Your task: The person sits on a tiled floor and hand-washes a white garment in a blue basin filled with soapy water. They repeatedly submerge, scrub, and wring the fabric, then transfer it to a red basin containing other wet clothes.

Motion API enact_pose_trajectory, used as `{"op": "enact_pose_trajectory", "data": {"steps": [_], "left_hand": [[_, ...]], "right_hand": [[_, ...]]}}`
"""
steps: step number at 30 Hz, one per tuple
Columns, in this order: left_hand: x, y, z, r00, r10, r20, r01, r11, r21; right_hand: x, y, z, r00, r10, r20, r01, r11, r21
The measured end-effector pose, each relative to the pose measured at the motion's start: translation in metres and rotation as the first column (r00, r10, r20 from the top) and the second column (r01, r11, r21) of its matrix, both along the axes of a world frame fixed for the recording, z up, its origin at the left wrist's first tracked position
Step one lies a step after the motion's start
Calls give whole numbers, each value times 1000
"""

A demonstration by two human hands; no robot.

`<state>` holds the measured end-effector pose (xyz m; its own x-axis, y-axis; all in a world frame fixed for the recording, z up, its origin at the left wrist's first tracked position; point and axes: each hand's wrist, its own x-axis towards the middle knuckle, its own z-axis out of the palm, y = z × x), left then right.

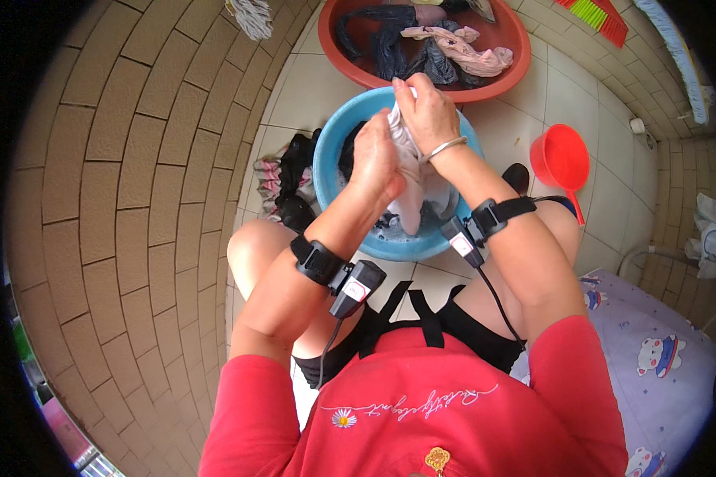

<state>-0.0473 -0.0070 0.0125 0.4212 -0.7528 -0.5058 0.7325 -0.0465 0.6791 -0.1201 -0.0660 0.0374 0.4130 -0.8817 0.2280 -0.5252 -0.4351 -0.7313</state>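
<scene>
Both my hands hold a wet white cloth (407, 173) above a blue plastic basin (328, 179). My left hand (375, 155) grips the cloth's left side, lower down. My right hand (428, 113), with a metal bangle at the wrist, is closed around the upper end of the cloth near the basin's far rim. The cloth's lower part hangs down toward the sudsy water (397, 237). Dark fabric (349, 152) lies in the basin, partly hidden by my hands and the cloth.
A red-brown tub (346, 62) holding twisted garments stands beyond the basin. Dark and pink-striped clothes (292, 173) lie on the tiles to the left. A red dipper (559, 156) sits on the right, before a patterned lilac cover (626, 334). A brick-patterned wall (125, 179) rises at the left.
</scene>
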Motion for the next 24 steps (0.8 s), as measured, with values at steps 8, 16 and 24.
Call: {"op": "enact_pose_trajectory", "data": {"steps": [8,16,24], "left_hand": [[13,4,-1,992,-64,106,67,998,-16],[17,-2,-3,980,-176,-89,156,969,-193],[7,3,-11,933,-325,-156,185,802,-568]], "right_hand": [[9,13,1,999,-19,51,19,1000,13],[5,21,-4,988,125,94,-117,990,-85],[0,26,1,984,150,93,-142,986,-84]]}}
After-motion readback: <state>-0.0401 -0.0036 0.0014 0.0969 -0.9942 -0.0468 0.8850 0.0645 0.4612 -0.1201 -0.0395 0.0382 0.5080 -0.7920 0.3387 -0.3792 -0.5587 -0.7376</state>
